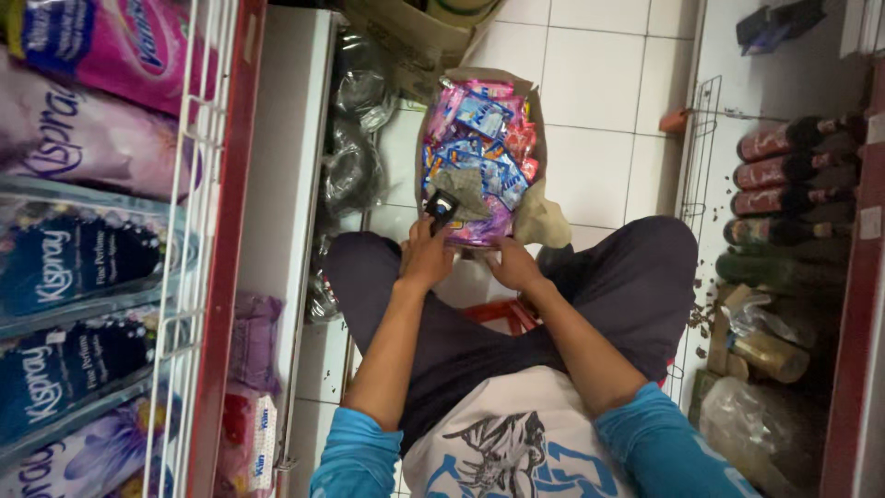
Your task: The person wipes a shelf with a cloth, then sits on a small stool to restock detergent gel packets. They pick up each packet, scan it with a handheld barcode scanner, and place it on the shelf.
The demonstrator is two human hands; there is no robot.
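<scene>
My shirt (516,433) fills the bottom; at centre frame my left hand (426,258) pinches a small black device (442,208), right hand (513,266) grips the sachet box (481,157) edge.

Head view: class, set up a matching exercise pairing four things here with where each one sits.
Things:
1. scanner
2. box of sachets
3. bottles
4. pouches

Places:
A. lying on the right shelf
B. in the left hand
C. behind the white wire rack at left
D. on the tiled floor ahead of the knees

Pairs: 1-B, 2-D, 3-A, 4-C
</scene>
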